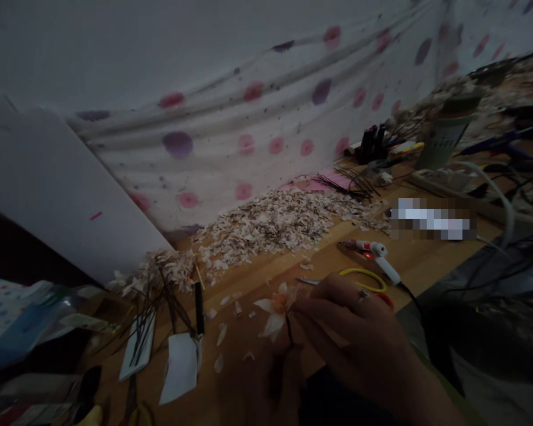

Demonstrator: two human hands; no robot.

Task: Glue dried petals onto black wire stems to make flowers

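Note:
A handmade flower [275, 309] with pale petals and an orange-pink middle is held over the near edge of the table. Below it, my left hand [281, 378] is closed round its thin dark stem [289, 331]; much of this hand is in shadow. The fingers of my right hand [359, 331], which wears a ring, are pinched at the flower's right side. Whether they grip a single petal there cannot be made out. Behind the right hand lie scissors with yellow and red handles [365, 272], partly covered by it. Loose pale petals [221, 334] are scattered to the left of the flower.
A large heap of petals [266, 225] spreads along the wall. At the right rests a white glue gun [379, 260] with a red light and a cord. Finished flowers with dark stems [160, 275], a black pen [199, 307] and a white card [180, 367] lie left. Cables [510, 207] hang at right.

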